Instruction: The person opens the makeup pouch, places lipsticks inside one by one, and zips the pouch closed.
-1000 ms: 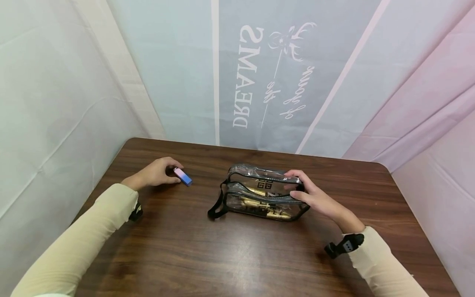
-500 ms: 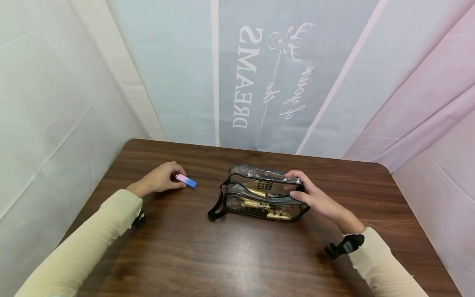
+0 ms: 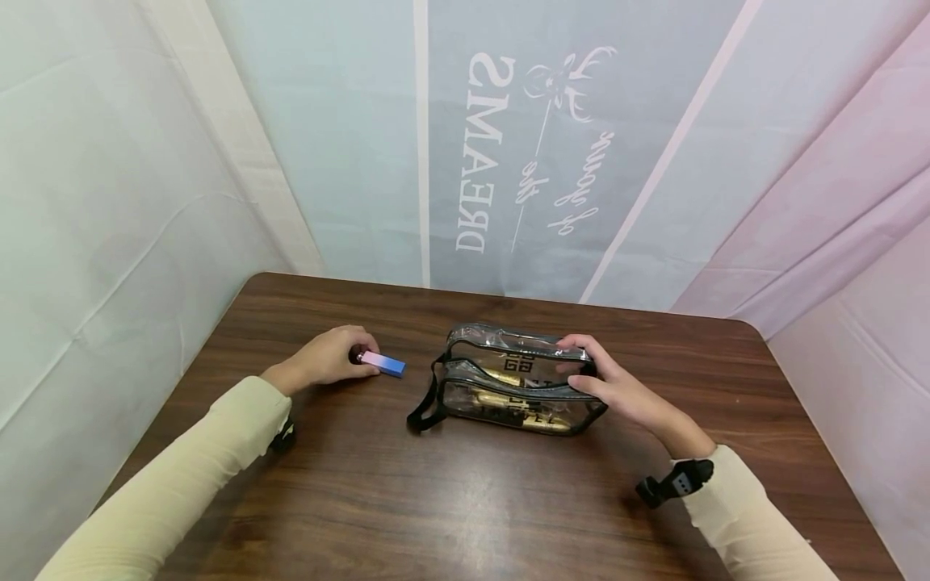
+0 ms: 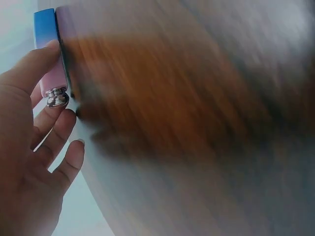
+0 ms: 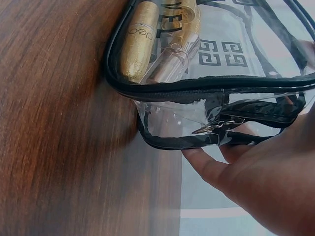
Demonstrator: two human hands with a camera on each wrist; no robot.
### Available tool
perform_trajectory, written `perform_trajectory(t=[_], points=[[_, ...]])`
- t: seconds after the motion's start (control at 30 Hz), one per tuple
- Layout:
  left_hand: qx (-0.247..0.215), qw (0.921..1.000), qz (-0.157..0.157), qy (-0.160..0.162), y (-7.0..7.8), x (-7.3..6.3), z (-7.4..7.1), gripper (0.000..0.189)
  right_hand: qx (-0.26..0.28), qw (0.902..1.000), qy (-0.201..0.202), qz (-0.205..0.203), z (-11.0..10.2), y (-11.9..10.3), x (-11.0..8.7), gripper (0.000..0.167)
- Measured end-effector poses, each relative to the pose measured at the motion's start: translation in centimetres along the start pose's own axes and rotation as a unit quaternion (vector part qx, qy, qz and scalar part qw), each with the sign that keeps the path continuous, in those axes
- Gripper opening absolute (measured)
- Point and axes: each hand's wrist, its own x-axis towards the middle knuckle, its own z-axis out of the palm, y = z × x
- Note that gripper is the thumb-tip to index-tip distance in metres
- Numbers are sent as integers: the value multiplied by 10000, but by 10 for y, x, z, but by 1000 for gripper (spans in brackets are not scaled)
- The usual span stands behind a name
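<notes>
My left hand [image 3: 330, 357] pinches a slim rectangular tube [image 3: 385, 365] that fades from pink to blue. In the left wrist view this tube [image 4: 45, 24] has a silver knob on its pink end, near the fingers, and the blue end points away from the hand. A clear cosmetic bag [image 3: 523, 390] with black trim stands on the table, its upper side gaping. At its right end my right hand [image 3: 628, 395] grips it, thumb on the near side and fingers on the far side. Several gold tubes [image 5: 140, 44] lie inside, beside a rose-gold one [image 5: 170, 66].
A black strap loop [image 3: 425, 415] sticks out from the bag's left end. The brown wooden table [image 3: 465, 508] ends at a pale curtain [image 3: 363, 161] with white lettering. A metal zip pull [image 5: 216, 126] hangs at the bag's right end.
My left hand has moved right and slightly nearer the body with the tube, which has turned to point more directly at the bag. The right hand and bag have stayed put.
</notes>
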Motion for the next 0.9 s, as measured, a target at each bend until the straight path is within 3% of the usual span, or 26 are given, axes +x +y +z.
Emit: perform_trajectory(t=[0.5,0.9], points=[[-228,9995,140,159,10,0,3,16,10,10000,-47,46,-2,0,1,45],[-184,9981,312,494,19,0,-7,20,105,9998,-59,141,-3,-4,2,45]])
